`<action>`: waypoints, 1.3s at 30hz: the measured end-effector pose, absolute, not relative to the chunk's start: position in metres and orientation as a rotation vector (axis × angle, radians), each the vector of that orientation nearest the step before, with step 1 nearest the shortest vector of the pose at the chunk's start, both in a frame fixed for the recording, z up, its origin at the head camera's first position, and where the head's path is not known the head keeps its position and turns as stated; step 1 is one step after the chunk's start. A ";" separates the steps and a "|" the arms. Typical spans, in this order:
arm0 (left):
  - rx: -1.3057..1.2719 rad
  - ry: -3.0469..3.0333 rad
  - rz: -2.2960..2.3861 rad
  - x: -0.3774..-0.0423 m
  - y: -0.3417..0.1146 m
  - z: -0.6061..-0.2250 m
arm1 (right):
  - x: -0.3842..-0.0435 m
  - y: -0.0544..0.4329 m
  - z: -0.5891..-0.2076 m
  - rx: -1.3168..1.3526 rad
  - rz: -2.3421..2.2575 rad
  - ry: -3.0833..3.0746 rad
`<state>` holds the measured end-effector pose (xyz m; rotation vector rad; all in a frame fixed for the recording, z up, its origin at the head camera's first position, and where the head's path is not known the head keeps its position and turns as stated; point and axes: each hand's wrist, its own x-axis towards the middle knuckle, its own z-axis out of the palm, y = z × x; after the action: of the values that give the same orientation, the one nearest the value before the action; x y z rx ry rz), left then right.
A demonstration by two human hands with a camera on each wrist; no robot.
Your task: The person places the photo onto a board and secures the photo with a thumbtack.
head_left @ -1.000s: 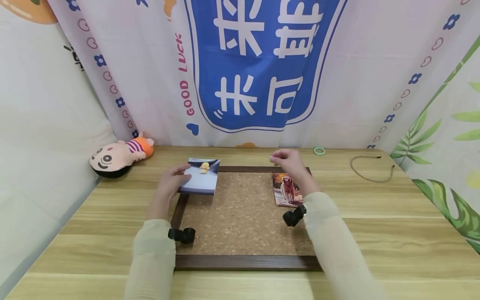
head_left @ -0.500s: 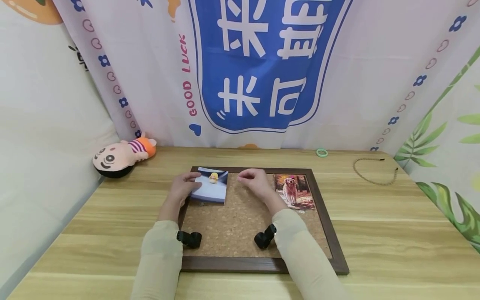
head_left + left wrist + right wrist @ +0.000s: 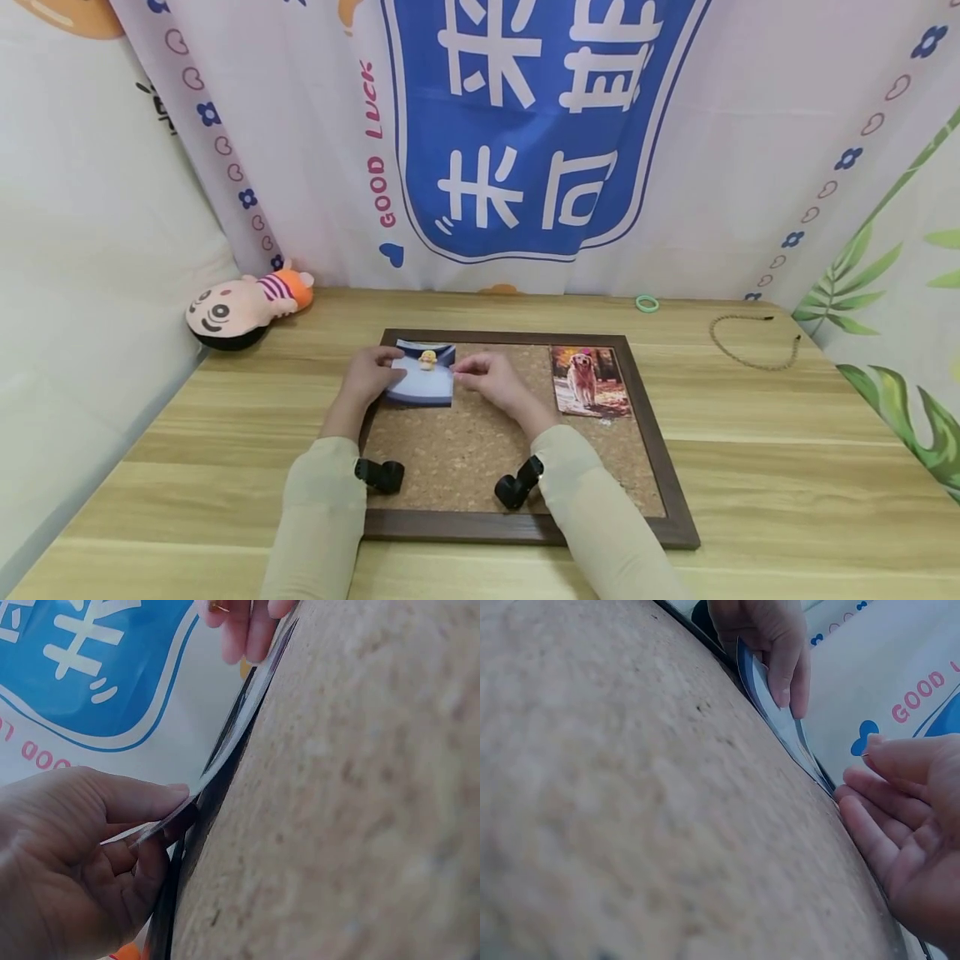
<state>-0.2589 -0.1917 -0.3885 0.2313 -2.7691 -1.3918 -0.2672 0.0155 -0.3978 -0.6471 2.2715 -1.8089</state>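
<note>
On the desk lies a brown-framed corkboard (image 3: 457, 458). My left hand (image 3: 366, 382) pinches the left edge of a photo (image 3: 422, 387) of a small yellow duck figure, over the board's upper left corner. In the left wrist view the photo is bowed, its near side raised off the cork, with the thumb above and fingers beneath. My right hand (image 3: 491, 382) is at the photo's right edge, pinching a small thumbtack (image 3: 217, 607) whose metal shows between the fingertips. A dog photo (image 3: 591, 383) lies in the upper right corner with a pink thumbtack (image 3: 586, 352) at its top.
A plush doll (image 3: 247, 308) lies at the desk's back left. A green ring (image 3: 647, 303) and a braided headband (image 3: 753, 342) are at the back right. A printed curtain (image 3: 322, 167) hangs behind the wooden desk (image 3: 787, 467).
The right hand has moved left from above the dog photo to the duck photo's right edge. The left hand has brought the duck photo right and down onto the board's upper left corner.
</note>
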 end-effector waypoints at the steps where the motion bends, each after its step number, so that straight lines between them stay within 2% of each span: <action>1: 0.220 -2.777 -1.369 -0.259 -0.192 -0.388 | -0.267 0.015 -0.398 -0.660 -1.795 2.277; 10: 0.187 -2.834 -1.236 -0.258 -0.193 -0.390 | -0.249 0.016 -0.379 -0.745 -1.785 2.283; 17: 0.108 -2.884 -1.072 -0.256 -0.192 -0.389 | -0.267 0.014 -0.403 -0.739 -1.775 2.307; 30: -0.013 -2.921 -0.908 -0.254 -0.190 -0.386 | -0.267 0.016 -0.402 -0.749 -1.759 2.322; 39: 0.006 -2.945 -0.868 -0.254 -0.190 -0.386 | -0.267 0.015 -0.402 -0.736 -1.785 2.287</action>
<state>-0.2542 -0.1904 -0.3858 0.0056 -2.9446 -0.8684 -0.2672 0.0149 -0.4020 -0.7358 2.2870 -1.7851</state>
